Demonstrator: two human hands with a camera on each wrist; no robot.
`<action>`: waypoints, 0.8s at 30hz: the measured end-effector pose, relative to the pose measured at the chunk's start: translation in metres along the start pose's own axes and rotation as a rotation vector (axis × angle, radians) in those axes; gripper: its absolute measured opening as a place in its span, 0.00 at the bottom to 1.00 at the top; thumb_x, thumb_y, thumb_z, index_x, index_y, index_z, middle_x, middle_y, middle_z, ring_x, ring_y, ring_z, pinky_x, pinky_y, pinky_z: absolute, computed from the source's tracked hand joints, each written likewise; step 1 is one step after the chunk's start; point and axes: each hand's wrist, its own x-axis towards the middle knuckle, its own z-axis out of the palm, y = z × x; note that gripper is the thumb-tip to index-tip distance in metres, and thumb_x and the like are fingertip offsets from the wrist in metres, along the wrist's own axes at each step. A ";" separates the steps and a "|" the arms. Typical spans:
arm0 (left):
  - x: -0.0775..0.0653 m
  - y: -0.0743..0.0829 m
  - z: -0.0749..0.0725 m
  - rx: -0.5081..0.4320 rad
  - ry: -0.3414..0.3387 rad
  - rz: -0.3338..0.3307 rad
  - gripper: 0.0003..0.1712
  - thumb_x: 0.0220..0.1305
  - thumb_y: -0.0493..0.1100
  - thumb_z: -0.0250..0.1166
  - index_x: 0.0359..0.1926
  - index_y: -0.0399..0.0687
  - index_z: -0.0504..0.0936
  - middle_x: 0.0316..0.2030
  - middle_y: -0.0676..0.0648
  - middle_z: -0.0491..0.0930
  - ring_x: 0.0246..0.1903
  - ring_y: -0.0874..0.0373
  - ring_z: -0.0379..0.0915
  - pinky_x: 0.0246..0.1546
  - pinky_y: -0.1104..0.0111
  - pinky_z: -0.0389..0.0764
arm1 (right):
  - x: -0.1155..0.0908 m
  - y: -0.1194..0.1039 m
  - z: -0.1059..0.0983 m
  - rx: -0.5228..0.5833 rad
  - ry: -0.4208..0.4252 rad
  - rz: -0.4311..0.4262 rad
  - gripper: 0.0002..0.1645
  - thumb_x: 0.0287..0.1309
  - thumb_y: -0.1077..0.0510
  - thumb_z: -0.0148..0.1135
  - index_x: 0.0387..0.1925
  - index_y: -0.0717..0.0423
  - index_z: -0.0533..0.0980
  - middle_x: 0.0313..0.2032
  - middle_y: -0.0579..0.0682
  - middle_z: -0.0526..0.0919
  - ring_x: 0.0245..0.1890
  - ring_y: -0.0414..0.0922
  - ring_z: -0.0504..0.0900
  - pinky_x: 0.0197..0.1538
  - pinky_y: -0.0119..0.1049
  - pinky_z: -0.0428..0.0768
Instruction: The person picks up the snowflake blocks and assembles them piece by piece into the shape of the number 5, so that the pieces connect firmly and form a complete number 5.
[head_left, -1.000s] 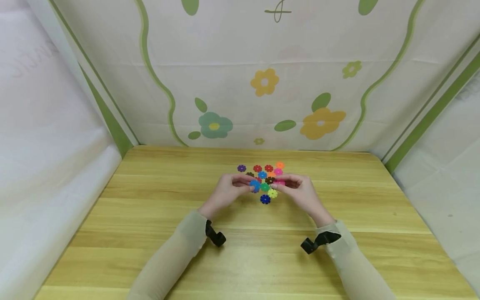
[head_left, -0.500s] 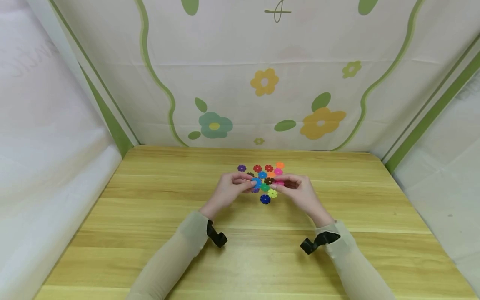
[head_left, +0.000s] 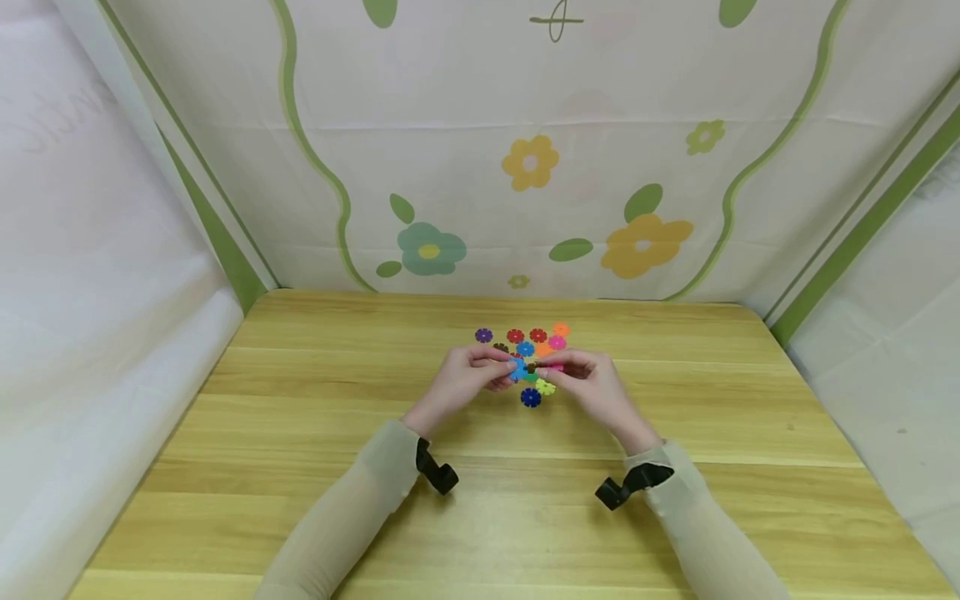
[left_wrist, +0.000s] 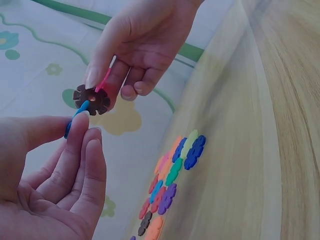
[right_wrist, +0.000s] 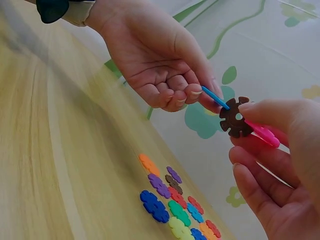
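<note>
Nearest: black wrist straps [head_left: 437, 472] were worn at both cuffs, on the near side of the brown disc [right_wrist: 230, 122]. Left hand [head_left: 467, 377] was placed left of the brown disc; blue disc [right_wrist: 215, 97] was pinched between thumb and index, other fingers loosely bent. Right hand [head_left: 592, 382] was placed right of it; the brown disc itself was pinched by thumb and finger, clear above the table [head_left: 510, 525], with a pink disc [right_wrist: 265, 134] set at its right side. Blue edge was set against the brown rim; full seating in a notch couldn't be confirmed, contact too small to read. Step judged in hand: blue being slotted onto brown. Next move judged to call for notches aligned, then a straight push, brown braced. Loose discs [head_left: 530, 398] were spread flat below the brown disc; flowered backdrop [head_left: 450, 175] was hung beyond it.
</note>
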 end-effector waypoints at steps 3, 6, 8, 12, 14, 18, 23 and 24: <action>0.000 0.001 0.001 0.003 0.004 -0.006 0.14 0.71 0.43 0.68 0.49 0.36 0.84 0.34 0.43 0.87 0.43 0.32 0.82 0.49 0.47 0.83 | 0.001 0.000 0.002 0.002 0.008 -0.010 0.11 0.65 0.53 0.71 0.45 0.54 0.88 0.42 0.50 0.88 0.41 0.50 0.85 0.45 0.52 0.84; 0.000 0.002 0.003 0.006 0.017 -0.013 0.13 0.70 0.41 0.68 0.48 0.36 0.84 0.34 0.43 0.87 0.43 0.32 0.82 0.48 0.50 0.84 | 0.001 0.000 0.005 0.003 0.022 -0.011 0.11 0.65 0.54 0.71 0.44 0.56 0.88 0.42 0.50 0.89 0.40 0.50 0.85 0.44 0.48 0.84; 0.000 0.003 0.005 0.008 0.028 -0.017 0.12 0.71 0.40 0.68 0.48 0.35 0.85 0.33 0.43 0.87 0.43 0.31 0.82 0.48 0.51 0.84 | 0.001 0.001 0.006 0.006 0.033 -0.008 0.11 0.65 0.55 0.71 0.44 0.56 0.88 0.41 0.50 0.89 0.40 0.49 0.85 0.43 0.47 0.84; 0.000 0.004 0.007 0.021 0.045 -0.020 0.11 0.71 0.40 0.67 0.48 0.35 0.84 0.34 0.43 0.87 0.43 0.32 0.82 0.47 0.50 0.84 | 0.000 0.002 0.010 0.026 0.049 -0.013 0.10 0.64 0.56 0.71 0.43 0.59 0.87 0.39 0.51 0.89 0.38 0.47 0.85 0.40 0.45 0.83; 0.000 0.004 0.009 0.028 0.052 -0.020 0.11 0.72 0.40 0.67 0.48 0.35 0.84 0.34 0.43 0.87 0.43 0.32 0.82 0.47 0.49 0.84 | 0.000 0.003 0.012 0.042 0.060 -0.021 0.09 0.64 0.57 0.72 0.41 0.60 0.87 0.39 0.52 0.89 0.37 0.47 0.85 0.39 0.44 0.83; 0.000 0.004 0.010 0.023 0.059 -0.027 0.11 0.71 0.40 0.67 0.47 0.36 0.84 0.34 0.43 0.87 0.43 0.32 0.82 0.48 0.48 0.83 | -0.001 0.004 0.014 0.055 0.079 -0.024 0.08 0.63 0.59 0.72 0.41 0.60 0.87 0.38 0.53 0.89 0.36 0.46 0.85 0.38 0.42 0.84; 0.001 0.003 0.008 -0.017 0.041 -0.023 0.11 0.71 0.40 0.67 0.48 0.35 0.84 0.34 0.43 0.87 0.44 0.32 0.82 0.48 0.49 0.83 | -0.002 0.002 0.015 0.030 0.075 -0.003 0.11 0.61 0.55 0.74 0.43 0.56 0.87 0.40 0.50 0.89 0.37 0.48 0.85 0.38 0.37 0.84; 0.001 0.003 0.007 -0.027 0.036 -0.024 0.12 0.71 0.40 0.67 0.48 0.35 0.84 0.34 0.42 0.87 0.44 0.32 0.82 0.49 0.49 0.83 | -0.002 0.001 0.015 0.028 0.068 0.002 0.12 0.60 0.55 0.75 0.44 0.56 0.87 0.41 0.50 0.89 0.38 0.48 0.85 0.38 0.36 0.84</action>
